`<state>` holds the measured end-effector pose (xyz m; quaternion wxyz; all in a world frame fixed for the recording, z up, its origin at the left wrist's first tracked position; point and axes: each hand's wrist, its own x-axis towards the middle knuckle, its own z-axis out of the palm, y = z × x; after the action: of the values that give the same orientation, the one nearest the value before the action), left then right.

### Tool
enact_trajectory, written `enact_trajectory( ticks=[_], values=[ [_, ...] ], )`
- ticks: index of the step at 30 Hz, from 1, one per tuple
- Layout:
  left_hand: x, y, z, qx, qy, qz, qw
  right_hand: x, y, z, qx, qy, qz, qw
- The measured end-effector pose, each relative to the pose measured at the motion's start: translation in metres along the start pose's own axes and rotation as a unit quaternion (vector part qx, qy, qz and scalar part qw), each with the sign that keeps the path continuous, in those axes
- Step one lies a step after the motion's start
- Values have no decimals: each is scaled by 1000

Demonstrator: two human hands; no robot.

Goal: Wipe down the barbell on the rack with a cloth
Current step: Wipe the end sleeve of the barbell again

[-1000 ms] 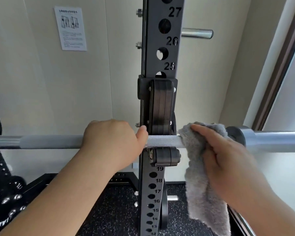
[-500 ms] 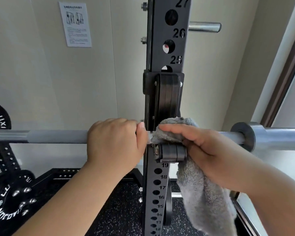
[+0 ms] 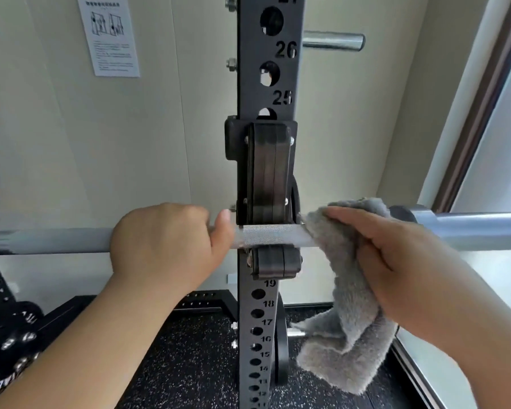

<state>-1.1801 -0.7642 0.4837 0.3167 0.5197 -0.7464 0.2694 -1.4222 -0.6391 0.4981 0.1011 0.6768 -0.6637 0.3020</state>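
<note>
Grey fuzzy cloth draped over the silver barbell, just right of the black rack post, long end hanging down. Gripped against the bar by the right hand, fingers laid over the top. Left hand wrapped tight round the bare bar on the other side of the post. Barbell lying flat in the black hook on the post.

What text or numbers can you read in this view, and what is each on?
"26": upright
"25": upright
"19": upright
"18": upright
"17": upright
"16": upright
"15": upright
"27" at the top edge is cut off; the numbers from 14 down are blurred.
Notice on the wall: print too small to read.
Plates, lower left: lettering blurred and cut off.
</note>
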Motion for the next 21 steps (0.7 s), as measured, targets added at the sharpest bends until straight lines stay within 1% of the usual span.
enact_trajectory(
  ticks=[1, 2, 3, 4, 5, 7, 9, 11, 12, 13, 14, 17, 18, 19, 21],
  values=[
    [-2, 0, 3, -12, 18, 6, 1000, -6, 5, 1, -8, 57, 26, 998],
    [-3, -1, 5, -24, 44, 9, 999, -12, 4, 5, -19, 96, 42, 994],
    [-3, -1, 7, -34, 67, 14, 997, -17, -1, 12, -35, 108, 43, 993],
    [-4, -1, 9, -42, 83, 20, 995, -20, -8, 22, -46, 100, 29, 993],
    [-4, -1, 10, -44, 97, 25, 994, -24, -15, 31, -33, 88, 5, 996],
    [-5, 1, 11, -43, 118, 25, 992, -27, -24, 37, -2, 60, -7, 998],
    [-6, 1, 13, -40, 131, 28, 990, -27, -12, 32, -28, 81, -1, 996],
    [-7, 0, 15, -39, 134, 34, 990, -26, 6, 21, -35, 121, 58, 990],
    [-7, -1, 15, -37, 134, 34, 990, -25, 10, 18, -26, 129, 93, 987],
    [-7, 0, 15, -34, 133, 32, 990, -25, 7, 18, -14, 131, 103, 986],
    [-6, 0, 14, -33, 129, 28, 991, -25, -3, 21, 13, 120, 88, 989],
    [-6, 1, 11, -34, 112, 25, 993, -32, -39, 37, 136, 18, -9, 991],
    [-7, 1, 9, -38, 104, 26, 994, -35, -43, 39, 135, -9, -23, 990],
    [-8, 0, 8, -41, 98, 28, 994, -35, -42, 39, 104, -18, -20, 994],
    [-9, -1, 6, -51, 95, 34, 994, -31, -26, 36, 23, 14, -2, 1000]
  ],
)
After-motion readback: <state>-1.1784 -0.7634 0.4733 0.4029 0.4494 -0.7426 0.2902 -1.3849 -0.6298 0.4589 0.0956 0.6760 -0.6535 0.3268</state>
